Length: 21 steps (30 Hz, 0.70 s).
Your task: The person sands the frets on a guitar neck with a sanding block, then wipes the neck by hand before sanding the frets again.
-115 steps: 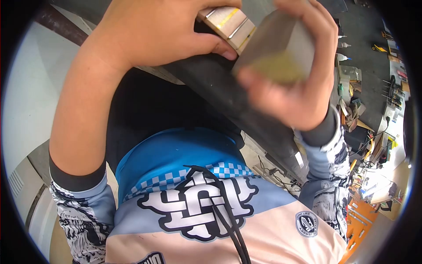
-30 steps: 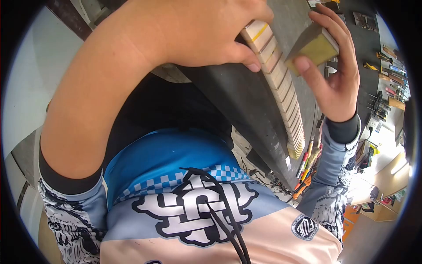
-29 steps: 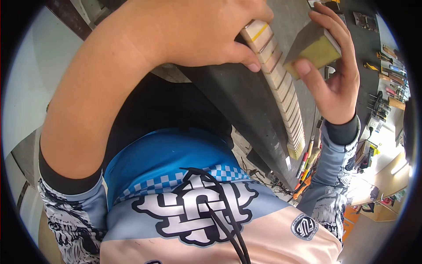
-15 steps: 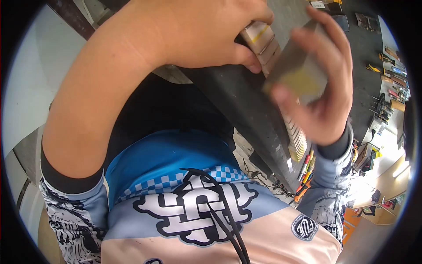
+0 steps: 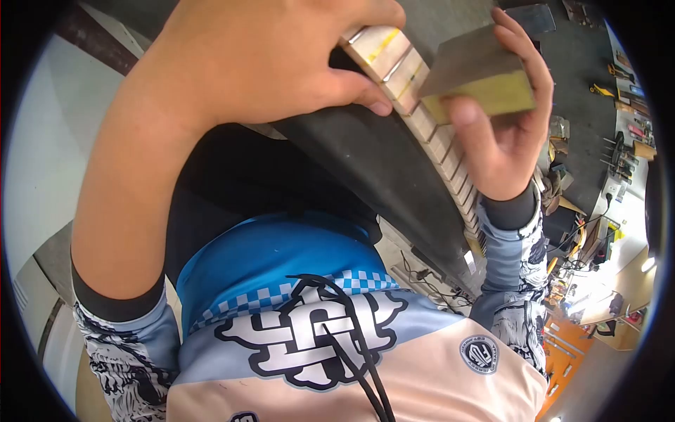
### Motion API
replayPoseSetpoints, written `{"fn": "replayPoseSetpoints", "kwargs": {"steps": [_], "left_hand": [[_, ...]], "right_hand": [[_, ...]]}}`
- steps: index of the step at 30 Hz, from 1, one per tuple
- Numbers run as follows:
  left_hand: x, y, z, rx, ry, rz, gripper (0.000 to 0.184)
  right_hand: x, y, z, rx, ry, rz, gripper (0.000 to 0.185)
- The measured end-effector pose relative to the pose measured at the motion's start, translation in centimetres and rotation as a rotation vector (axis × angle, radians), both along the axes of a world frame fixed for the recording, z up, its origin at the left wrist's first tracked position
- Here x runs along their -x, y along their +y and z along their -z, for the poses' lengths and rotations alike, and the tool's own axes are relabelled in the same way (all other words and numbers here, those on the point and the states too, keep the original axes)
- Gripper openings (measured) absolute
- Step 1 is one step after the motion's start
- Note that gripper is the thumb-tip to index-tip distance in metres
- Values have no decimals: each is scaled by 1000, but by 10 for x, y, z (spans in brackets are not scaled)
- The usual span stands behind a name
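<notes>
A light wooden guitar neck [image 5: 434,143] with metal frets runs diagonally from upper centre to lower right. My left hand [image 5: 281,63] is wrapped around its upper end, with the thumb along the near edge and the other fingers mostly hidden behind. Yellow marks show on the wood near that end. In my right hand [image 5: 510,151] is a sanding block [image 5: 485,88], grey on the broad face and yellow along the side. Thumb and fingers clasp it just over the frets; whether it touches them I cannot tell.
Beneath the neck lies a dark bench surface [image 5: 365,155]. Hand tools [image 5: 619,151] line its far right side. Cables [image 5: 422,274] hang near the floor below, and an orange panel [image 5: 566,359] stands at lower right.
The sanding block has moved up and tipped, showing more of its yellow side. My left hand and the neck's upper end have shifted left in view, exposing more frets.
</notes>
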<state>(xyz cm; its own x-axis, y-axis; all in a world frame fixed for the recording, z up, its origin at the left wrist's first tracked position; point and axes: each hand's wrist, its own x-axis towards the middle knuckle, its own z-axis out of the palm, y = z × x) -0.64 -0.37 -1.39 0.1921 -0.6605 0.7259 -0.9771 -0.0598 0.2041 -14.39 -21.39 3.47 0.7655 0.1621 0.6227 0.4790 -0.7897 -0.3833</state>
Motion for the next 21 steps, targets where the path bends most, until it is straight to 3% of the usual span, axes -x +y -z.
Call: {"fn": "replayPoseSetpoints", "kwargs": {"steps": [3,8,11,12,14,16,19,21], "left_hand": [[-1,3,-3,-45,3,-16,52],[1,4,-14,-207,20,-67,52],[9,6,-27,-227,80,-74,51],[9,6,-28,-247,83,-95,50],[8,3,-22,-311,35,-172,48],[17,-5,-23,-276,-10,-203,45],[4,3,-16,-229,-18,-127,43],[-1,2,-14,-233,-16,-95,44]], "right_hand": [[0,18,1,104,-156,14,65],[-2,-6,-18,435,-53,-4,67],[2,2,-7,218,-35,8,63],[11,40,-1,-65,8,33,66],[14,46,6,-180,-32,90,61],[-9,-16,15,170,-199,151,44],[-26,-22,24,367,-319,114,37],[-9,-8,6,414,-228,-52,44]]}}
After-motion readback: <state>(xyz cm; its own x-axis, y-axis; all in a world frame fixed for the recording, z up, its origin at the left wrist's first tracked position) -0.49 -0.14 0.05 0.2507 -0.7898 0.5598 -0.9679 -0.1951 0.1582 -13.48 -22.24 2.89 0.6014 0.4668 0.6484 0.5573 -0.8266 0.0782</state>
